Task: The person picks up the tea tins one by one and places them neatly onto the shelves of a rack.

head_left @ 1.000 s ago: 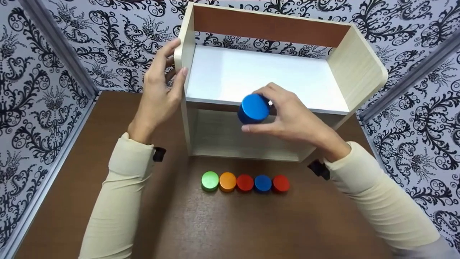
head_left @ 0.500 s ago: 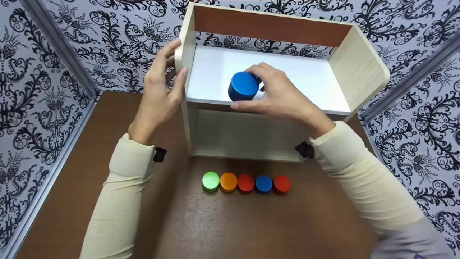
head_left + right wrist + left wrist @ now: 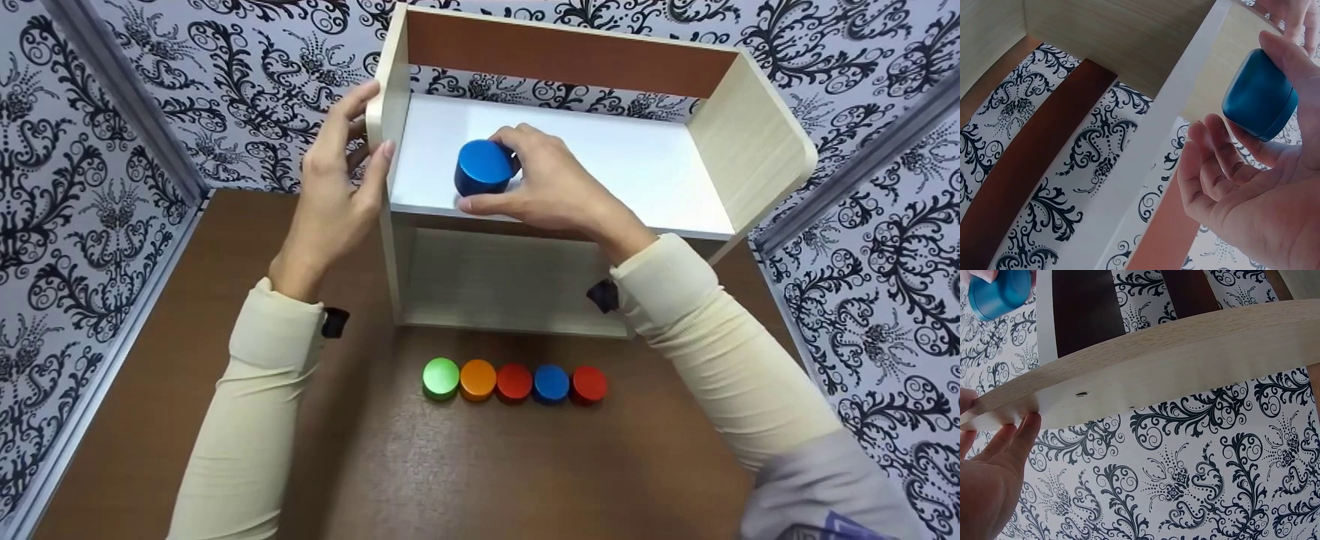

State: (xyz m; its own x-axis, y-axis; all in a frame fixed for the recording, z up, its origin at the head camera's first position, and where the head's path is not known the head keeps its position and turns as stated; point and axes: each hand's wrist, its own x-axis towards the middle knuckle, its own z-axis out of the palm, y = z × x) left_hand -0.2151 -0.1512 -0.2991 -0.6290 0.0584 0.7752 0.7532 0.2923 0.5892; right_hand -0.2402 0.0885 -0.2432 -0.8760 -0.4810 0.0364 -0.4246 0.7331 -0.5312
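Observation:
My right hand (image 3: 559,184) holds a blue round jar (image 3: 483,166) between thumb and fingers, over the left part of the white upper shelf (image 3: 622,169). In the right wrist view, the jar (image 3: 1255,95) is tilted and a seam runs round it near one end. My left hand (image 3: 334,176) grips the front edge of the left side panel (image 3: 388,112) of a small wooden shelf unit, thumb at the front edge and fingers on the outer side. The left wrist view shows those fingers (image 3: 1024,439) against the panel's outer face.
In front of the unit, a green jar (image 3: 441,378), an orange jar (image 3: 478,379), a red jar (image 3: 514,382), a blue jar (image 3: 551,383) and another red jar (image 3: 589,384) stand in a row on the brown table (image 3: 480,472). The lower compartment (image 3: 510,281) opens toward me. Patterned walls (image 3: 885,247) surround it.
My right hand has carried the blue jar up and to the left, from in front of the upper shelf's edge to over its left part. The left hand stays on the side panel.

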